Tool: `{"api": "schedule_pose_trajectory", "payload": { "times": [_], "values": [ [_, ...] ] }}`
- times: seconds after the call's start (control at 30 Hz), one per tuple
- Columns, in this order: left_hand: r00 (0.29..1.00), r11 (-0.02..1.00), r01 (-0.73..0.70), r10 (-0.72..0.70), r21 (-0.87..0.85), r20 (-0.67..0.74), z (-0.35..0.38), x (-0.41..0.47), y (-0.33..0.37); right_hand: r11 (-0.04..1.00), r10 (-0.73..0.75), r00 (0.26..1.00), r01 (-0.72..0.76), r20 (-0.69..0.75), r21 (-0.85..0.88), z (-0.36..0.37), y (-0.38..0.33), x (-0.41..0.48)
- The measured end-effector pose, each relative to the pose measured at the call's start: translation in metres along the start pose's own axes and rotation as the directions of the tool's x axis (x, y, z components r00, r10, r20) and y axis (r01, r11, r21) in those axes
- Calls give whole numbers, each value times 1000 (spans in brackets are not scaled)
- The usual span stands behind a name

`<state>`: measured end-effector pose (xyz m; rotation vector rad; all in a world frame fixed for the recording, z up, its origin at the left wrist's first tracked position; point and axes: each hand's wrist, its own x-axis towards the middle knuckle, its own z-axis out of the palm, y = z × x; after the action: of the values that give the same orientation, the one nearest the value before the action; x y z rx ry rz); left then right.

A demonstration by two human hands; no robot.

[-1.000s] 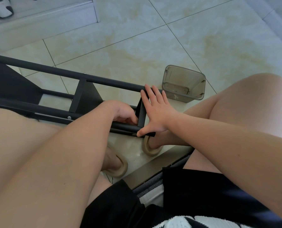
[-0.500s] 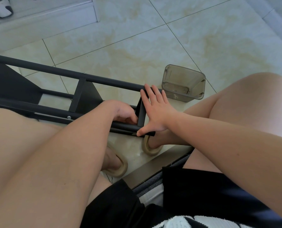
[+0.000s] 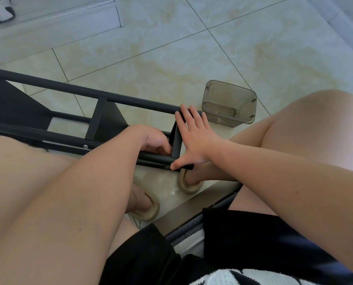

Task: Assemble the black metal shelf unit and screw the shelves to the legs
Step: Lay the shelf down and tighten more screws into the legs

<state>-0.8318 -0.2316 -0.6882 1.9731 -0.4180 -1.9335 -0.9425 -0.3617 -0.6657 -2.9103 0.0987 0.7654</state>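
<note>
Left hand (image 3: 151,138) curled at near corner of end shelf (image 3: 176,140); what it pinches, cannot tell. Right hand (image 3: 194,140) spread flat, bracing that shelf between 2 legs (image 3: 130,100) of shelf unit (image 3: 101,124), lying sideways on floor (image 3: 171,58). Risk: brace slips, holes misalign, threads strip. Beyond: smoky plastic tub (image 3: 229,105).

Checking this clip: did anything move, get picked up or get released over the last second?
Nothing visibly changed. The right hand stays spread flat against the end shelf of the black shelf unit, the left hand stays curled at its inner corner, and the plastic bin lies beside them.
</note>
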Motion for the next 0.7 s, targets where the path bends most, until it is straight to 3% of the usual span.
{"api": "schedule_pose_trajectory", "payload": {
  "times": [0.13, 0.5, 0.7],
  "values": [
    [997, 999, -13, 15, 36, -76, 2, 4, 0, 1000, 1, 1000, -1, -2, -1, 1, 0, 0],
    [1000, 1000, -8, 9, -30, 28, 0, 2, -1, 1000, -1, 1000, 1, 0, -5, 1, 0, 0],
    [999, 1000, -8, 7, -6, -36, 0, 7, 0, 1000, 0, 1000, 0, 4, -2, 0, -1, -1]
  ]
}}
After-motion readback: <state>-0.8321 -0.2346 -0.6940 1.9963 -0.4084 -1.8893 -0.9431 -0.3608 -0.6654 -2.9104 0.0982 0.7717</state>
